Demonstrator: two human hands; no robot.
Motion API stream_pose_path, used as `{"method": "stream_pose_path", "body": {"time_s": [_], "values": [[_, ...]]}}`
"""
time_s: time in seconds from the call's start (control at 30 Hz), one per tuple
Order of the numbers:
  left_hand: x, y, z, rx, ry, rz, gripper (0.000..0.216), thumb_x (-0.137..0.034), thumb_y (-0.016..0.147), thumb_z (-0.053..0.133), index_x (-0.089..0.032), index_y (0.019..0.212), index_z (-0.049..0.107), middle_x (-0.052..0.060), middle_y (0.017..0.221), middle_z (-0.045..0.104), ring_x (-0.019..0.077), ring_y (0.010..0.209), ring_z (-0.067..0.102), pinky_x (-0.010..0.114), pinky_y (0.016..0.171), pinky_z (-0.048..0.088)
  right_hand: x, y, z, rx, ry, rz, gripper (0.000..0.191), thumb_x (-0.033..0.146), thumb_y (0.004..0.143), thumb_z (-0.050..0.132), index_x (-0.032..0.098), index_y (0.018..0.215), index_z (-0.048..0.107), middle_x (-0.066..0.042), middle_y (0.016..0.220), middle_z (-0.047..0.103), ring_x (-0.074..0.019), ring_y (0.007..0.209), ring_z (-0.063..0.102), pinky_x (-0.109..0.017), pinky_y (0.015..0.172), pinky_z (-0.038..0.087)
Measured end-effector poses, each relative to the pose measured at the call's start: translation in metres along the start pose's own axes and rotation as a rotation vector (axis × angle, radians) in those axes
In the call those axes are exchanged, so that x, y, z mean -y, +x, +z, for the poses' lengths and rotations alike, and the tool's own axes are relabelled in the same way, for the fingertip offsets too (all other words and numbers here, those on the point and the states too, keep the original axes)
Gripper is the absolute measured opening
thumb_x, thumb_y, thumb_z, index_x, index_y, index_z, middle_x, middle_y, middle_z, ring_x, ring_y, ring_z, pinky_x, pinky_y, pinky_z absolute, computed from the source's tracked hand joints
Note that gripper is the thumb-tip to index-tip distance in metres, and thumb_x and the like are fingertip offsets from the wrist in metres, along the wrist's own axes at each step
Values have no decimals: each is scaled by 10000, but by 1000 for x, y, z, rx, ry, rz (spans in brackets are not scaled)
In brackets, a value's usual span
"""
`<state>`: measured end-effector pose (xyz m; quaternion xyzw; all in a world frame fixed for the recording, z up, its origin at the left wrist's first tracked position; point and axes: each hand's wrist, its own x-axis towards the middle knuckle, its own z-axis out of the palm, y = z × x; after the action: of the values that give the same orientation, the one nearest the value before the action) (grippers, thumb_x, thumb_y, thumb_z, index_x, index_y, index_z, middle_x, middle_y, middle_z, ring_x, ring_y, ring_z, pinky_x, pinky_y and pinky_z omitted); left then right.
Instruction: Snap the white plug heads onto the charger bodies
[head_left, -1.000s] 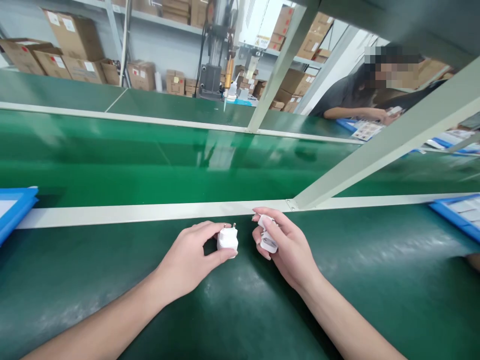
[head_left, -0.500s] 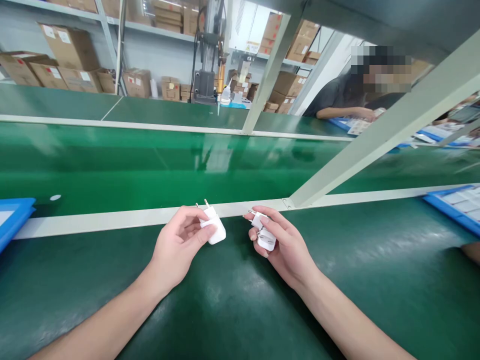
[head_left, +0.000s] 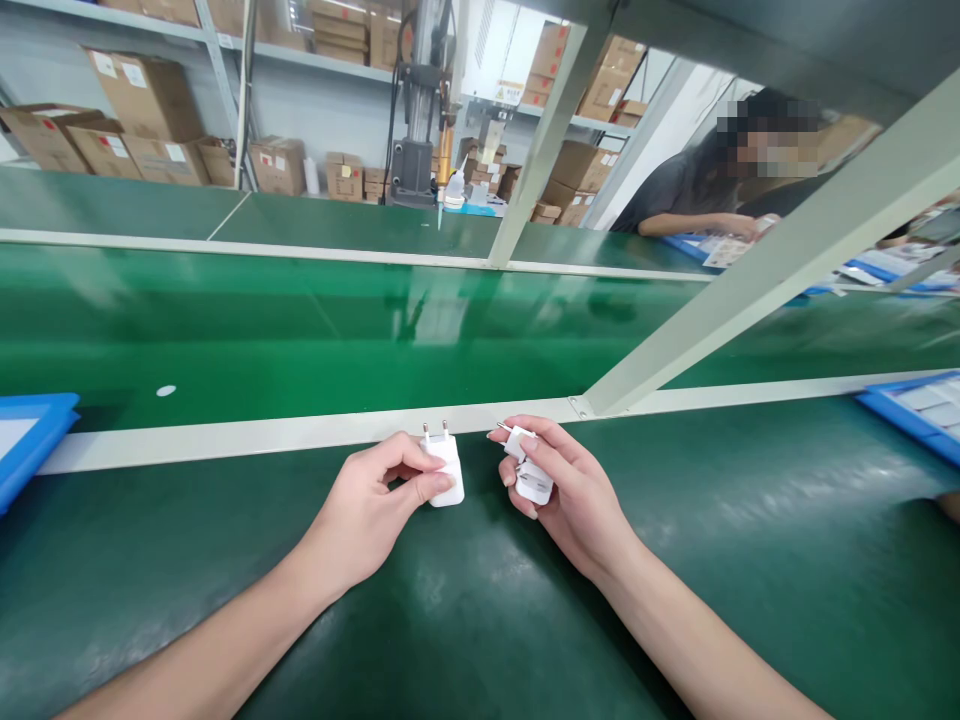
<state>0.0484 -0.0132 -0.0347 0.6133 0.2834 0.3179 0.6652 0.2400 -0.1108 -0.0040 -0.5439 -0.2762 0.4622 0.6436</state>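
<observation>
My left hand [head_left: 386,500] pinches a white charger plug [head_left: 448,468] between thumb and fingers. Its two metal pins point away from me, toward the pale rail. To the right, my right hand [head_left: 566,490] is closed around white plug pieces [head_left: 533,483]; a smaller part with metal pins sticks out to the left above a larger rounded body with slots. Whether these are one piece or two I cannot tell, as my fingers cover part of them. Both hands are above the dark green bench [head_left: 465,620], a small gap between them.
Beyond the pale rail [head_left: 247,438] runs a bright green belt [head_left: 300,340] carrying a small white disc [head_left: 166,391]. Blue trays stand at left [head_left: 45,430] and right [head_left: 919,415]. A slanting metal post [head_left: 750,270] rises at right. A co-worker [head_left: 705,200] sits across the line.
My left hand has moved slightly right and turned the charger plug more upright, with its flat face toward me. The white disc on the belt has shifted right. My right hand is nearly still.
</observation>
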Motion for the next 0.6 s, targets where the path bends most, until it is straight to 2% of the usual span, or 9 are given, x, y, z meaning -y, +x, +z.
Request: {"method": "stream_pose_path", "body": {"time_s": [0.17,0.3,0.4,0.47,0.6], "values": [[-4,0,-1,-44,106,32,145,-289,854,702,-211,894,586,5,932,675,150,864,645,292,780,519,0,2,1,9,-22,1,299,388,858,796,203,1063,682,-107,1175,651,-124,662,576,-196,424,405],[-16,12,-11,-142,200,122,316,-272,849,719,-222,1037,470,27,1033,673,159,922,663,311,835,531,1,3,2,1,-51,1,347,414,838,815,204,1084,690,-118,1171,652,-119,649,568,-202,437,412],[-23,43,-31,-235,366,180,428,-251,883,691,-216,1214,422,69,1125,685,173,979,675,318,867,541,2,6,1,4,-77,14,406,451,823,825,206,1123,705,-125,1122,670,-121,635,555,-215,455,425],[-24,71,-49,-270,549,209,423,-216,900,663,-213,1263,446,82,1165,686,182,996,678,313,868,539,2,7,1,-4,-88,15,442,475,817,824,211,1155,716,-131,1135,671,-126,643,552,-226,471,439],[-15,118,-84,-313,774,201,219,-197,902,648,-183,1106,567,107,1137,690,236,1023,664,362,895,512,5,8,3,-33,-89,19,502,494,768,855,230,1178,736,-132,1220,659,-143,679,560,-237,491,462]]}}
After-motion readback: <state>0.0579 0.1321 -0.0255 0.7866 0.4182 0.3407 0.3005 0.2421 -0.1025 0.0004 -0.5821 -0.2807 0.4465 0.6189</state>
